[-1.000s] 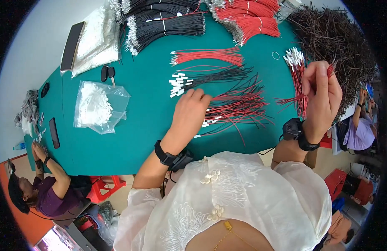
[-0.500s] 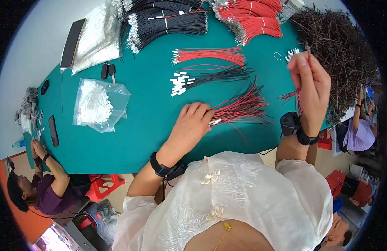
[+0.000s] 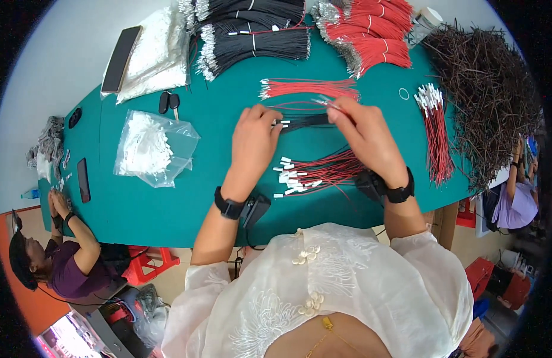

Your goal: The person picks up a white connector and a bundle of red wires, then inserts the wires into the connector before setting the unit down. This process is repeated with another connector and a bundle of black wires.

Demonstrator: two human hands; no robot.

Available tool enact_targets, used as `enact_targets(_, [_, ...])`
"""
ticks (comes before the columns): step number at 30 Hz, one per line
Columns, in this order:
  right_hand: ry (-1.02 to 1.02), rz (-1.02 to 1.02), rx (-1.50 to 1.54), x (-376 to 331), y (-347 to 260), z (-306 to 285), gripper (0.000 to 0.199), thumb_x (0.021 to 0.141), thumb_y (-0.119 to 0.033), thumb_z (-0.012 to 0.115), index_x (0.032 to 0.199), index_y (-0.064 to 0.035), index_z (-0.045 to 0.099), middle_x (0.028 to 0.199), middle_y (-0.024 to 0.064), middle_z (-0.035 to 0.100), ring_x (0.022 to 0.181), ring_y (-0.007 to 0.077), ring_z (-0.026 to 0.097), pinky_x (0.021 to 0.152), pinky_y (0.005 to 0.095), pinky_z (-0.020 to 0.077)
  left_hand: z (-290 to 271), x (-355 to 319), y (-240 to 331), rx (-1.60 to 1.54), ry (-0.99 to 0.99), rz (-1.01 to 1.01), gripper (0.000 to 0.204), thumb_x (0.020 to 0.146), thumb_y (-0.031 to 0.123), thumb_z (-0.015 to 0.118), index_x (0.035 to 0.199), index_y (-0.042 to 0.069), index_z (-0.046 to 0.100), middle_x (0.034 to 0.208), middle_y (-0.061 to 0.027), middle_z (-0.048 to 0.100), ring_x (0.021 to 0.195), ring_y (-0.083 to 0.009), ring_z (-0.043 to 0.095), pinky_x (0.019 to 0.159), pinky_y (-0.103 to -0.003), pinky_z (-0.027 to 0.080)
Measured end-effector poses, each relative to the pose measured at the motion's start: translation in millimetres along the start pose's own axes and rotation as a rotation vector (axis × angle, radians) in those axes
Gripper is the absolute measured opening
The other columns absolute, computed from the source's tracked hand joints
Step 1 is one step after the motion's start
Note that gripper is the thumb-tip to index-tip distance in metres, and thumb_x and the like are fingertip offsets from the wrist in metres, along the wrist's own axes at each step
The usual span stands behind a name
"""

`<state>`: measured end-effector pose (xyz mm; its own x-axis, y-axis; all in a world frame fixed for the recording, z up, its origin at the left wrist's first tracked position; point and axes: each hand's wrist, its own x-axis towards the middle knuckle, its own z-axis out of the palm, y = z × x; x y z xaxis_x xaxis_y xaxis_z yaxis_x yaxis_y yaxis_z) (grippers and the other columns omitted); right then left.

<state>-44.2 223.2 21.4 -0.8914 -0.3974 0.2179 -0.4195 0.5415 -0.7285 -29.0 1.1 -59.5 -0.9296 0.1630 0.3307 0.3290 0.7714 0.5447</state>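
My left hand (image 3: 255, 137) lies over the white-connector end of a bundle of black wires (image 3: 312, 121), its fingers curled and hiding most of the connectors. What those fingers hold, if anything, is hidden. To its right, my right hand (image 3: 371, 134) pinches red wire with silvery metal tips (image 3: 322, 100) poking out past the fingertips. Below both hands is a loose bunch of red and black wires with white connectors (image 3: 297, 179). Just beyond them a row of red wires (image 3: 312, 88) lies across the table.
Bundled black wires (image 3: 258, 45) and bundled red wires (image 3: 377, 51) line the far side. At right lie a connectored wire bunch (image 3: 437, 134) and a dark brown tangled heap (image 3: 482, 89). Leftward are a bag of white connectors (image 3: 147, 146), keys (image 3: 168, 102) and phones; a person (image 3: 64, 256) sits beyond.
My right hand has come from the connectored bunch at far right to the middle, now with metal-tipped red wire. My left hand has moved up from the red-and-black bunch to the black wires.
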Motion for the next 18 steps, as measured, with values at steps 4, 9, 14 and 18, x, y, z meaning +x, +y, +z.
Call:
enact_targets(4, [-0.035,-0.022,0.077,3.1,-1.3,13.2,0.016,0.096,-0.014,0.06,0.096,0.002,0.059,0.066,0.0139,0.055,0.053,0.0183,0.043,0.051,0.031,0.0361,7.8,9.3,-3.0,0.069,-0.028,0.017,0.014,0.075,0.006,0.072,0.089,0.005,0.069,0.095,-0.0105,0.062,0.091,-0.0307,0.058,0.08,-0.042,0.049])
enact_targets(9, [0.017,0.017,0.151,6.7,-8.8,15.4,0.016,0.095,-0.014,0.061,0.093,0.0022,0.06,0.066,0.0129,0.055,0.052,0.0176,0.044,0.049,0.0315,0.0357,7.9,12.0,-5.1,0.024,0.002,-0.021,0.012,0.073,0.005,0.073,0.085,0.006,0.069,0.091,-0.0076,0.062,0.092,-0.0288,0.059,0.077,-0.041,0.05])
enact_targets(14, [-0.006,0.013,0.124,6.9,-11.8,14.8,0.016,0.094,-0.014,0.062,0.095,0.0018,0.06,0.066,0.0117,0.054,0.053,0.0162,0.043,0.049,0.0311,0.0354,10.9,13.7,-2.6,0.073,-0.062,0.023,0.012,0.074,0.007,0.074,0.085,0.007,0.069,0.091,-0.0085,0.062,0.091,-0.0301,0.059,0.08,-0.04,0.05])
enact_targets(18, [-0.024,0.004,0.134,7.4,-7.3,13.9,0.017,0.095,-0.014,0.062,0.097,0.0022,0.059,0.065,0.0104,0.052,0.054,0.0133,0.041,0.049,0.0306,0.035,5.9,19.3,-0.4,0.064,-0.054,0.052,0.012,0.074,0.006,0.074,0.084,0.006,0.069,0.088,-0.0091,0.064,0.089,-0.0303,0.061,0.08,-0.04,0.05])
